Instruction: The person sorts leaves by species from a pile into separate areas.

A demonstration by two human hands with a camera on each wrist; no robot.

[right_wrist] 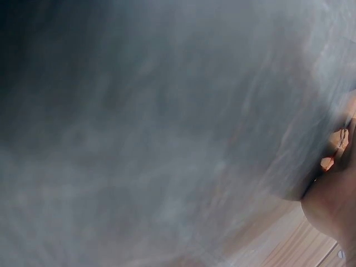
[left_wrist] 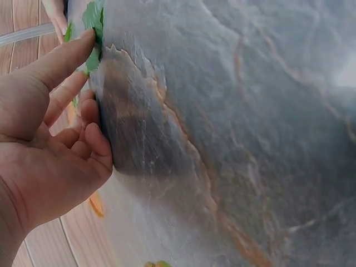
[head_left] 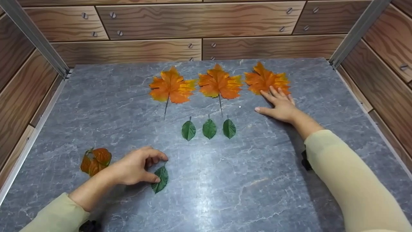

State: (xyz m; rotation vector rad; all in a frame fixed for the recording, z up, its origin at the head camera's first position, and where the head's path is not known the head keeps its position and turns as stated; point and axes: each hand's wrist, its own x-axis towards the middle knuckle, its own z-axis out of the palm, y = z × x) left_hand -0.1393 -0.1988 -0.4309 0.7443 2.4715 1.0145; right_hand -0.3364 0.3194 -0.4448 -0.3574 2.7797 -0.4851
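Note:
My left hand [head_left: 138, 166] holds a green leaf [head_left: 162, 182] low over the near left of the table, its thumb on the blade and its index fingertip by the stem. In the left wrist view the same green leaf [left_wrist: 94, 19] shows between thumb and index finger. My right hand [head_left: 279, 106] rests its spread fingers on the lower edge of the rightmost orange maple leaf [head_left: 262, 79], whose stem is hidden. Two more orange maple leaves, a middle one [head_left: 219, 82] and a left one [head_left: 171, 85], lie in line with it, stems toward me.
Three green leaves, left [head_left: 188, 130], middle [head_left: 209, 129] and right [head_left: 229, 129], form a row below the maple leaves. A small bunch of reddish-brown leaves [head_left: 96, 159] lies beside my left wrist. Wood-patterned panels [head_left: 202, 19] wall the grey marbled table [head_left: 225, 193].

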